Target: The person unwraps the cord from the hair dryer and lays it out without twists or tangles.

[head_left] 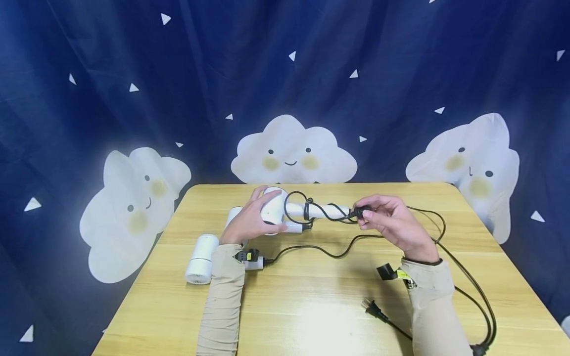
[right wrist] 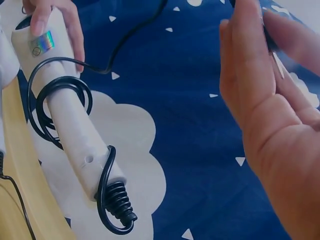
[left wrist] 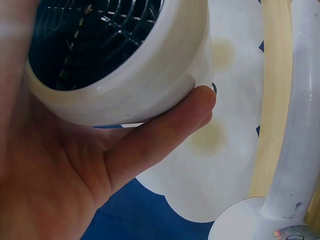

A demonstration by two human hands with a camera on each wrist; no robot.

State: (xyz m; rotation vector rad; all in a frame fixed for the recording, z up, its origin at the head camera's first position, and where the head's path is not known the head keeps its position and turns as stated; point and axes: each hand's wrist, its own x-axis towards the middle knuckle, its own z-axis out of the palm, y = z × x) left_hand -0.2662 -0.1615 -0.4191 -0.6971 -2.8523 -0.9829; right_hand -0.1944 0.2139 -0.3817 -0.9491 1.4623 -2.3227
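Note:
My left hand (head_left: 249, 221) grips the round head of a white hair dryer (head_left: 272, 210), raised over the table. Thumb and fingers go round the barrel, and its dark grille (left wrist: 100, 35) shows in the left wrist view. A black cord (right wrist: 60, 85) is looped around the dryer's handle (right wrist: 75, 135) and leaves from a ribbed sleeve at its end. Beyond the handle's end, my right hand (head_left: 396, 225) pinches the cord's black plug (head_left: 362, 211) between thumb and fingers. In the right wrist view those fingers mostly hide the plug.
Behind the held dryer lies a second white hair dryer (head_left: 293, 227), partly covered. A third white hair dryer (head_left: 202, 259) lies at the left, its cord (head_left: 320, 251) running right. A loose plug (head_left: 374, 309) lies near the front, and cords (head_left: 478, 291) curve along the right side.

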